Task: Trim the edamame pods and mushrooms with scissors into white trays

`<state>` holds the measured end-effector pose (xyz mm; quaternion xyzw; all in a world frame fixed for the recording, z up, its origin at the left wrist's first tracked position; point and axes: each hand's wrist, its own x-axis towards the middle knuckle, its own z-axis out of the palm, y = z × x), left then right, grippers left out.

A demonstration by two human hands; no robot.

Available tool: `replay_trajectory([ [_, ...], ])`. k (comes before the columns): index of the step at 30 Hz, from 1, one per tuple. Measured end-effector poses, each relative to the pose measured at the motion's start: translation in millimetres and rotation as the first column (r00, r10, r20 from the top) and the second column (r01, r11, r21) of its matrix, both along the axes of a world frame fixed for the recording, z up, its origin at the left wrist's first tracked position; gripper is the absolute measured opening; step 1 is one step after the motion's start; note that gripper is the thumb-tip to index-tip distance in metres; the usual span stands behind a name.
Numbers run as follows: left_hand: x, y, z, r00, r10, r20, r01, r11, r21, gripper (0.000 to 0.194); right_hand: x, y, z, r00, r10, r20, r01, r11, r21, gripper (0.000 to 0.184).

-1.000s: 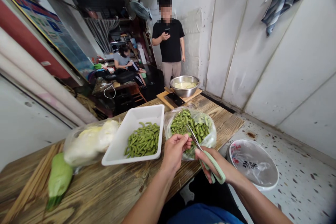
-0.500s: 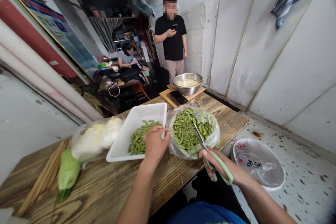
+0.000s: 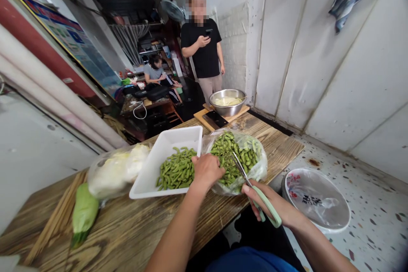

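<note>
My right hand (image 3: 266, 202) grips scissors with pale green handles (image 3: 267, 204). Their slightly parted blades point up and left over a clear plastic bag (image 3: 262, 170) full of green edamame pods (image 3: 250, 153). At the bag's left side is my left hand (image 3: 208, 171), its fingers curled and closed; whatever they hold is hidden. Left of that hand, a white rectangular tray (image 3: 168, 137) contains a heap of loose edamame pods (image 3: 177, 170).
A steel bowl (image 3: 228, 108) stands on a wooden board beside a dark flat blade (image 3: 215, 119). On the left lie bagged pale vegetables (image 3: 111, 174), a green gourd (image 3: 84, 210) and wooden sticks (image 3: 54, 221). A lined bin (image 3: 317, 199) stands right. Two people are beyond the table.
My left hand has moved right, from the tray's edge to the bag, and its fingers have curled. The scissors stay nearly in place. The standing person has shifted slightly left.
</note>
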<state>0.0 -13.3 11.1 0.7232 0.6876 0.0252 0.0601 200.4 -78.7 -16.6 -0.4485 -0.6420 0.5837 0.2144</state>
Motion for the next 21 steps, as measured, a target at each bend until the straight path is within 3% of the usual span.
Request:
replay_trajectory([
  [4, -2, -1, -14.2, 0.952, -0.06, 0.301, 0.023, 0.992, 0.124, 0.011, 2, 0, -2.9, 1.0, 0.005, 0.02, -0.006, 1.0, 0.011, 0.058],
  [8, -2, -7, -20.8, 0.784, -0.049, 0.619, -0.019, 0.995, 0.103, 0.014, 4, 0, -2.8, 1.0, -0.001, 0.03, 0.001, 1.0, 0.008, 0.058],
  [11, -3, -14, -18.7, 0.621, -0.004, 0.784, -0.057, 0.997, 0.05, 0.013, 8, 0, -0.1, 0.998, -0.023, 0.06, 0.022, 1.0, 0.02, 0.057],
  [17, 2, -26, -12.6, 0.214, 0.186, 0.959, 0.037, 0.979, -0.198, 0.017, 7, 1, 4.2, 0.993, -0.012, 0.117, 0.007, 0.999, 0.049, 0.059],
  [19, 4, -28, -13.5, 0.111, 0.232, 0.966, 0.013, 0.972, -0.235, 0.022, 4, 1, 4.9, 0.993, -0.013, 0.119, 0.007, 0.999, 0.048, 0.06],
  [21, 4, -29, -14.9, 0.059, 0.246, 0.967, -0.002, 0.969, -0.247, 0.028, 2, 2, 5.7, 0.993, -0.02, 0.113, 0.015, 0.999, 0.047, 0.061],
])
